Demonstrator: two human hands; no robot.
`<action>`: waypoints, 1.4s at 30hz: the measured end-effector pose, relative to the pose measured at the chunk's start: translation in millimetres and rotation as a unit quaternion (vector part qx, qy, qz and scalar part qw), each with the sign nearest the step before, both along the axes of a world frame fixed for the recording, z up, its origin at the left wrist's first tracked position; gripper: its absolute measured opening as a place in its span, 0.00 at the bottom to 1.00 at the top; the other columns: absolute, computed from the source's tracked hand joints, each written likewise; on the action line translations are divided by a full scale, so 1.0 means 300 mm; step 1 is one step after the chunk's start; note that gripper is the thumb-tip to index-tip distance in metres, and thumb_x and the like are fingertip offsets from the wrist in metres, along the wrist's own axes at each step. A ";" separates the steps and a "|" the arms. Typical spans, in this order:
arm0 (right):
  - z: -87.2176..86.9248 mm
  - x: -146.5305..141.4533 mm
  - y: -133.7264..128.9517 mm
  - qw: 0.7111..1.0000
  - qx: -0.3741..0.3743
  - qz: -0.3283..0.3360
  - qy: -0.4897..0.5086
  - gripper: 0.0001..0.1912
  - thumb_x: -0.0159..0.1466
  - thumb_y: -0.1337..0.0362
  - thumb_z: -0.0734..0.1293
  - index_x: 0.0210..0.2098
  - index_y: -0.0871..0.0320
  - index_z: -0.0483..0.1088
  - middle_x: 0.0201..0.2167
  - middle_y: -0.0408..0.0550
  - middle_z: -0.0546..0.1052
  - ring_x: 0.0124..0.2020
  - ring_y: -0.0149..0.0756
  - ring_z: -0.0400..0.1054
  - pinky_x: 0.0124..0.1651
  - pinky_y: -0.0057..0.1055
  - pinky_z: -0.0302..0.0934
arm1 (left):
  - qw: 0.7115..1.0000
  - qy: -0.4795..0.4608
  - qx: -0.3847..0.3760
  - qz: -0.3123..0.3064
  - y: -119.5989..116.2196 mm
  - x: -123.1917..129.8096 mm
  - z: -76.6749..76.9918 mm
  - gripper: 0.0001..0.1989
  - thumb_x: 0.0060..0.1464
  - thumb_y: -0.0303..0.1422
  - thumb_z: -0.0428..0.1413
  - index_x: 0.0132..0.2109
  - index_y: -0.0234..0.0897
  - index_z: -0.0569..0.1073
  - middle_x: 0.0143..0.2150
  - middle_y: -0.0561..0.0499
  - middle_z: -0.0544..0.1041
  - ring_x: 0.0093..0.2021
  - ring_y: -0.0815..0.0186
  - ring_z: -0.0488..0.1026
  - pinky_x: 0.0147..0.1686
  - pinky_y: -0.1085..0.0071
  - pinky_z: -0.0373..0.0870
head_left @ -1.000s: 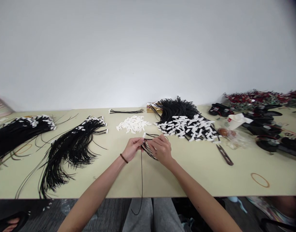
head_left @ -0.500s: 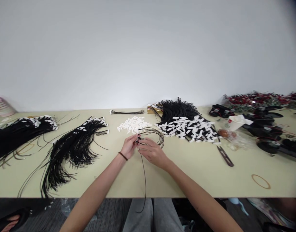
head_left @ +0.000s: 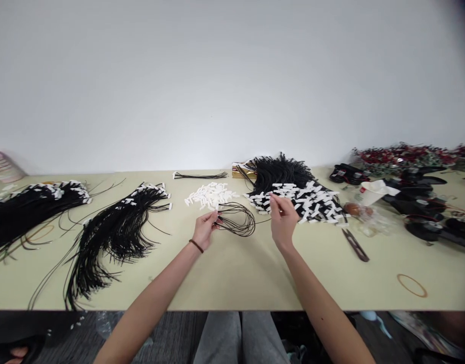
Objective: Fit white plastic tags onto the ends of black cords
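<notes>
Between thumb and fingers, my left hand (head_left: 204, 230) pinches one end of a looped bundle of thin black wires (head_left: 242, 220), near a white connector. My right hand (head_left: 284, 220) is closed in a pinch on a black wire that runs right from the loops; its fingertips are in front of the connector heap. White loose connectors (head_left: 210, 194) lie in a pile just beyond my left hand. Black wires with white connectors (head_left: 316, 202) are heaped behind and to the right of my right hand.
Two black wire bundles (head_left: 114, 232) (head_left: 35, 207) lie on the left. A small wired bundle (head_left: 200, 176) lies at the back. To the right are snips (head_left: 355, 245), a rubber band (head_left: 412, 285), a paper cup (head_left: 372, 192) and black parts (head_left: 422, 227).
My right hand has moved away to the right, drawing a wire that hung toward the table's front edge. The loops are now uncovered. My left hand has barely moved.
</notes>
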State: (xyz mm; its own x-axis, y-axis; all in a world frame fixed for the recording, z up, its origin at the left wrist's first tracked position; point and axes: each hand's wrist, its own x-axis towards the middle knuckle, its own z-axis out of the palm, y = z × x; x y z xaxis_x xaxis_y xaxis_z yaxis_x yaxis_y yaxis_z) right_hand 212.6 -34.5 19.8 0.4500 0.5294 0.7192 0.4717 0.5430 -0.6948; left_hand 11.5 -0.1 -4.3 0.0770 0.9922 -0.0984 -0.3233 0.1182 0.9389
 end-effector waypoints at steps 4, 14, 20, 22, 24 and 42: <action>-0.022 -0.058 -0.016 0.980 0.022 0.012 -0.198 0.06 0.61 0.67 0.62 0.31 0.59 0.71 0.23 0.44 0.68 0.23 0.27 0.59 0.26 0.25 0.56 | 1.000 -0.006 0.006 -0.020 -0.006 0.006 -0.003 0.19 0.35 0.43 0.63 0.29 0.29 0.76 0.23 0.51 0.71 0.26 0.70 0.66 0.23 0.75 0.60; -0.055 -0.139 -0.037 0.956 0.036 0.011 -0.292 0.06 0.59 0.69 0.63 0.25 0.58 0.64 0.19 0.41 0.63 0.23 0.28 0.54 0.30 0.26 0.54 | 0.997 -0.051 0.025 -0.055 -0.021 0.023 -0.004 0.16 0.38 0.41 0.63 0.29 0.30 0.76 0.25 0.50 0.72 0.27 0.70 0.67 0.25 0.74 0.63; -0.052 -0.143 -0.037 0.952 0.034 0.010 -0.304 0.08 0.59 0.69 0.62 0.23 0.57 0.62 0.18 0.40 0.62 0.23 0.29 0.54 0.30 0.26 0.52 | 0.996 -0.057 0.040 -0.061 -0.024 0.024 -0.003 0.15 0.39 0.40 0.63 0.28 0.30 0.75 0.26 0.50 0.72 0.27 0.70 0.67 0.26 0.74 0.63; -0.053 -0.145 -0.038 0.951 0.034 0.008 -0.308 0.08 0.59 0.69 0.62 0.23 0.57 0.62 0.18 0.40 0.62 0.23 0.29 0.54 0.30 0.26 0.52 | 0.996 -0.055 0.044 -0.060 -0.026 0.025 -0.001 0.15 0.40 0.40 0.62 0.27 0.30 0.74 0.26 0.50 0.72 0.27 0.71 0.66 0.26 0.74 0.63; -0.054 -0.147 -0.038 0.951 0.035 0.007 -0.308 0.08 0.59 0.69 0.62 0.23 0.57 0.62 0.18 0.40 0.62 0.23 0.29 0.54 0.30 0.26 0.52 | 0.996 -0.053 0.048 -0.062 -0.027 0.026 0.001 0.15 0.40 0.40 0.62 0.27 0.30 0.74 0.25 0.50 0.71 0.27 0.71 0.66 0.26 0.74 0.63; -0.045 -0.158 -0.046 0.963 0.015 0.025 -0.266 0.11 0.58 0.69 0.62 0.21 0.57 0.59 0.17 0.40 0.60 0.23 0.28 0.53 0.28 0.26 0.51 | 0.995 -0.036 0.074 -0.053 -0.030 0.026 0.007 0.15 0.40 0.41 0.62 0.27 0.31 0.75 0.26 0.50 0.72 0.28 0.70 0.67 0.26 0.74 0.65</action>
